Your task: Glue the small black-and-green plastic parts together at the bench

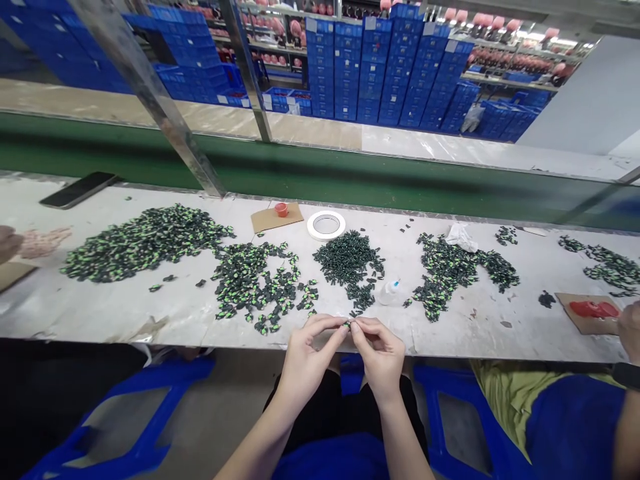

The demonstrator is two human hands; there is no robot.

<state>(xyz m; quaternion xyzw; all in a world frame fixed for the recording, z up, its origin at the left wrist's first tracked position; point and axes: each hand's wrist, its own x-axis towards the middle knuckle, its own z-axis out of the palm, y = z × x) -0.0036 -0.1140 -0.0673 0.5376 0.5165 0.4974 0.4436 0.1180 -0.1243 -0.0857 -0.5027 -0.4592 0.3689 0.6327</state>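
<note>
Green-and-black small part point(349, 325) sits pinched between my fingers, left hand point(306, 353) and right hand point(381, 352) closed on it together at the bench point(450, 333) edge; beyond my fingertips, dark piles point(350, 263).

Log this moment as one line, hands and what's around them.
left hand: pinching small part | right hand: pinching same part | at bench edge | piles of parts behind | tape roll beyond

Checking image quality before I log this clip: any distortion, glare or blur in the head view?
Head view: wide-angle bending bows the bench edge and conveyor belt; glare patches on the floor beyond; the left hand and right hand are sharp, the tiny part they pinch is too small to resolve.
</note>
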